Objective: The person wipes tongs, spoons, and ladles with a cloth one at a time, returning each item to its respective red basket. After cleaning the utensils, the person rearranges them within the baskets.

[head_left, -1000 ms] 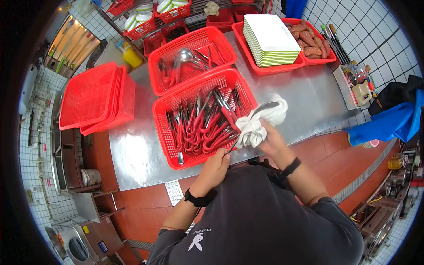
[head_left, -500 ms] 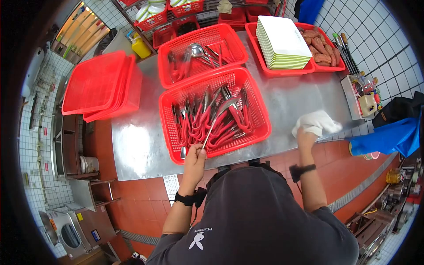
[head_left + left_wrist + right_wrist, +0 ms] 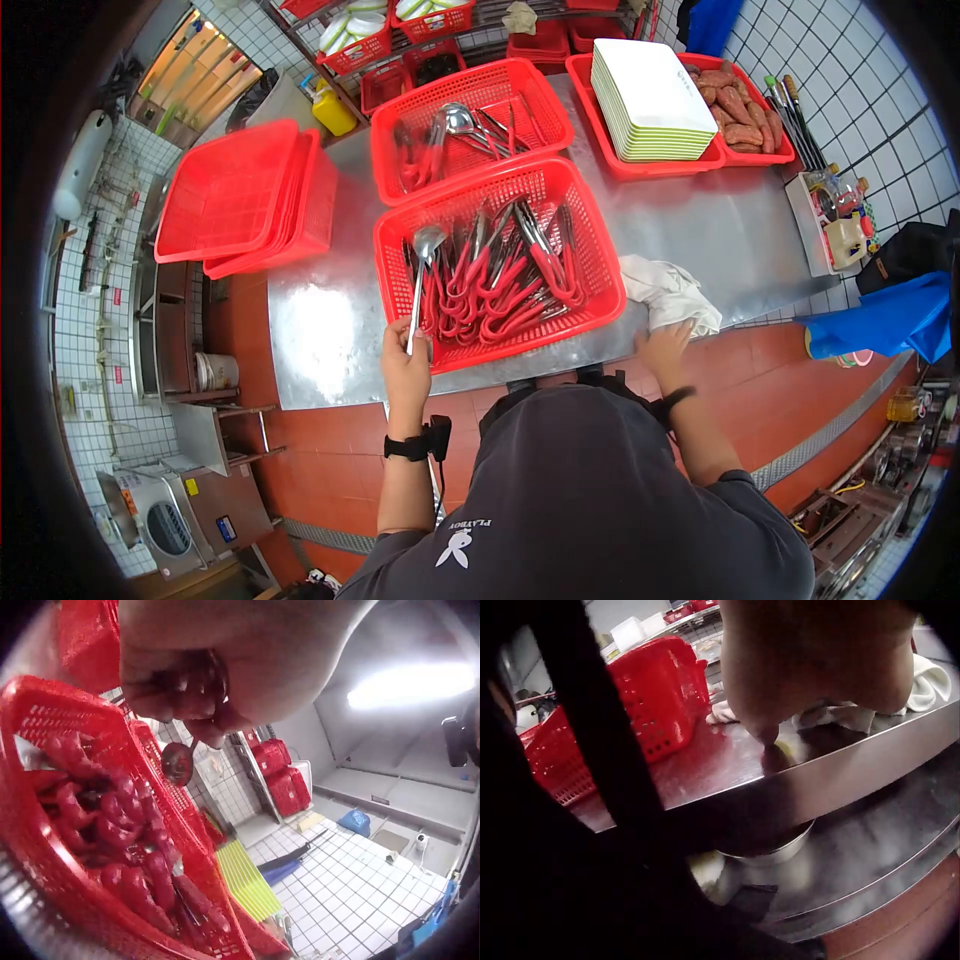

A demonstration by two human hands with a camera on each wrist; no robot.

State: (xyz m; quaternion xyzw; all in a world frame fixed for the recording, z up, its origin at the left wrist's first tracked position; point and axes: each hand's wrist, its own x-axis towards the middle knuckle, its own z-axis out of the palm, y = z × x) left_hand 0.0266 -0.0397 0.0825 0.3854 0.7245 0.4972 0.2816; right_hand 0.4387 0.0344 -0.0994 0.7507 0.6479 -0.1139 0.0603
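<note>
My left hand (image 3: pixel 405 372) grips the handle of a metal ladle (image 3: pixel 428 240) at the near left corner of the front red basket (image 3: pixel 590 318). The ladle's bowl points away, above that basket's left side; in the left wrist view the round bowl (image 3: pixel 178 763) shows beyond the curled fingers. Inside the basket lie many red-handled metal tongs (image 3: pixel 500 290). To the right, my right hand (image 3: pixel 664 352) touches a white cloth (image 3: pixel 672 292) spread on the steel table near its front edge. In the right wrist view the thumb points down at the table edge, while the other fingers are mostly hidden.
Behind stands a second red basket (image 3: pixel 545 90) with ladles and tongs. Stacked red baskets (image 3: pixel 225 200) are at the left of the steel table (image 3: pixel 320 350). Square plates (image 3: pixel 650 95) and a basket of brown, sausage-like food (image 3: pixel 740 105) stand back right, near a bottle caddy (image 3: pixel 815 230).
The cloth, earlier wrapped around the ladle, was drawn off to the right and now lies on the table. My left hand has moved left with the ladle, swinging its bowl leftward.
</note>
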